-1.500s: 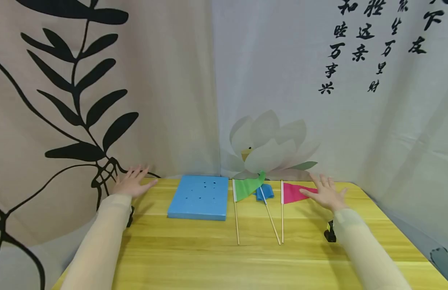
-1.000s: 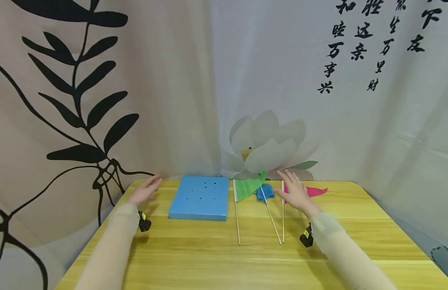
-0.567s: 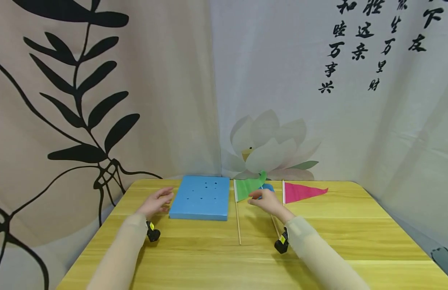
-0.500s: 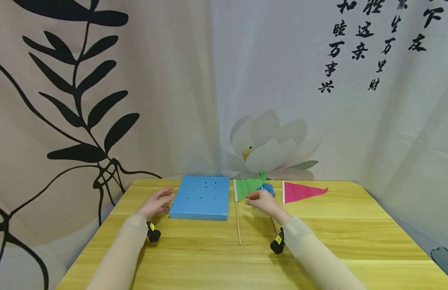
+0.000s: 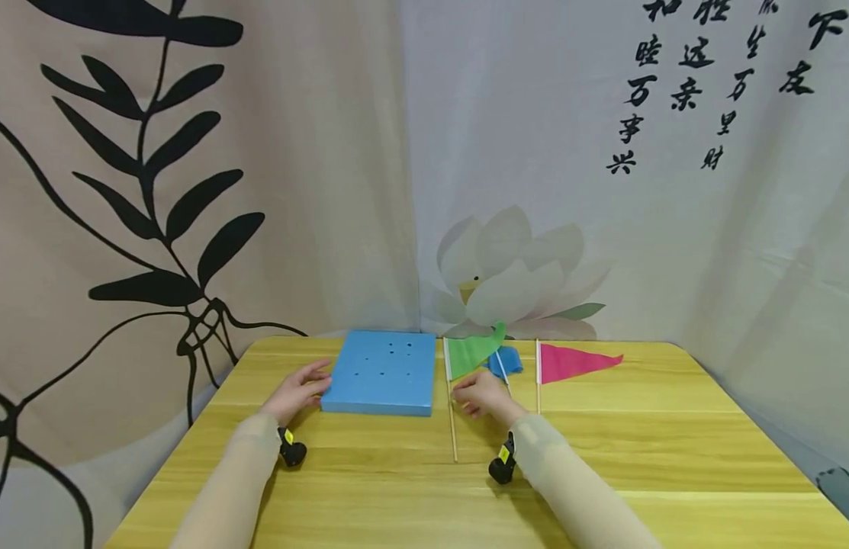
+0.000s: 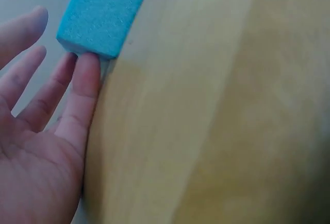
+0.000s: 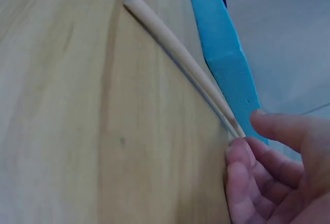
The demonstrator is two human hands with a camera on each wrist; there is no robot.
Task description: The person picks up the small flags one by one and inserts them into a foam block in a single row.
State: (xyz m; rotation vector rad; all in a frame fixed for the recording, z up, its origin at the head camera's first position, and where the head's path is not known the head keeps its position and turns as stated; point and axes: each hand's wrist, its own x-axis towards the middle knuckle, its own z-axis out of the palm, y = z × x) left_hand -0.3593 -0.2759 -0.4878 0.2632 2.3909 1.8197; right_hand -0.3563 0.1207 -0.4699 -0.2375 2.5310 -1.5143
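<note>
A blue foam board (image 5: 379, 390) with several small holes lies at the back of the table. Fingertips of my left hand (image 5: 297, 393) touch its left edge; in the left wrist view they meet the board's corner (image 6: 100, 20), the thumb held away. My right hand (image 5: 484, 395) is at the wooden stick (image 5: 455, 438) of the green pennant flag (image 5: 469, 355). In the right wrist view the stick (image 7: 180, 54) runs up to the fingertips, with the thumb apart above it. Partly behind this hand lies a flag with crumpled blue cloth (image 5: 509, 360).
To the right, a pink pennant flag (image 5: 577, 363) lies flat, its lower stick hidden by the right arm. A printed curtain (image 5: 342, 191) hangs behind the wooden table (image 5: 369, 480). Each wrist carries a small black camera.
My right hand has come left and down from over the pink flag, past the blue one, to the green flag's stick. The left hand has moved right to the board's edge.
</note>
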